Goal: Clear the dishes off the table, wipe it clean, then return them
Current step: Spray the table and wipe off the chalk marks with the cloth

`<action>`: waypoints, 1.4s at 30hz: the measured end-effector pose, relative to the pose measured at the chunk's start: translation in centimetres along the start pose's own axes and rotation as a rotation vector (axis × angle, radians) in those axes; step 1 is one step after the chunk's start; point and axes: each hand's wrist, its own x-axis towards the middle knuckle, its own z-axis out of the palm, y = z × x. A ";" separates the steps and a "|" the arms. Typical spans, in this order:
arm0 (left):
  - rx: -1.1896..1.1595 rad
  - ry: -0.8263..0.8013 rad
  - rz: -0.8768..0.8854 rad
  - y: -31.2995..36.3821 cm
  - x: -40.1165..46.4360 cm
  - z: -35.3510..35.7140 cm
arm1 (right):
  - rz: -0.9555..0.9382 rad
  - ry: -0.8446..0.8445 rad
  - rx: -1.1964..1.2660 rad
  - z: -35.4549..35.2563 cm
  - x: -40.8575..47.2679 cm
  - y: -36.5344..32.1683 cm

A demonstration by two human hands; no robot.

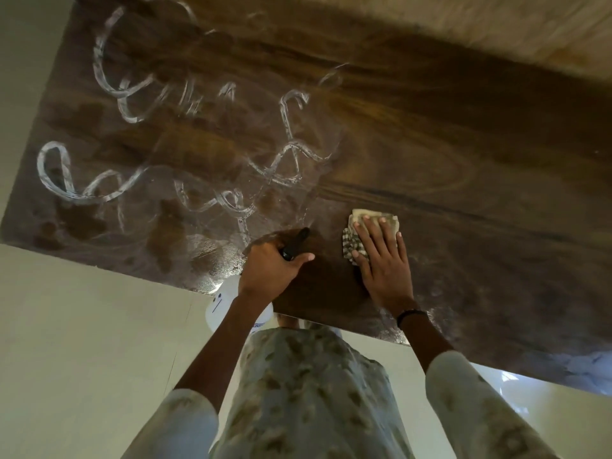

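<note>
Across the whole view a dark wooden table (430,134) runs from left to right, no dishes on it anywhere in frame, so clearing looks done and wiping is the step in hand. Looping white trails of sprayed cleaner (112,84) cover the left half, with wet smeared patches between them; the right half looks mostly bare wood grain, faintly filmed near the front edge. A white spray bottle (220,304) hangs just below the near table edge, its black nozzle pointing out over the top towards the trails. The left hand (270,266) is wrapped closed around the bottle's neck and trigger, finger on the lever (whether it is squeezing, cannot tell). The right hand (381,260) lies flat, fingers spread, pressing a small folded cloth (361,233) down on the table just right of the nozzle; the cloth is beige with a checked edge, most of it under the fingers. A dark band sits on that wrist. To wipe well, my read: keep the palm flat and the pressure even, sweep left into the foam in overlapping passes along the grain, refold to a dry face once the cloth soaks, and work to the far corner so no streaks dry. The bottle would be better set down off the table first.
</note>
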 end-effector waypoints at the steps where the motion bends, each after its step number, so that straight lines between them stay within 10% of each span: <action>1: -0.002 0.001 -0.007 0.0 0.1 -0.1 | 0.008 0.010 0.001 -0.3 1.1 0.0; 15: -0.154 0.087 -0.069 1.1 0.6 -1.6 | -0.459 -0.076 -0.137 0.7 2.8 -2.7; 25: -0.191 0.102 -0.130 1.7 2.0 -2.4 | -0.049 0.001 0.001 -1.8 10.5 -4.4; 34: -0.130 0.151 -0.074 2.1 4.3 -3.3 | -0.482 -0.098 -0.054 0.6 5.7 -6.0; 42: -0.165 0.080 -0.068 5.3 7.0 -3.1 | -0.128 -0.006 -0.042 -2.4 10.7 0.0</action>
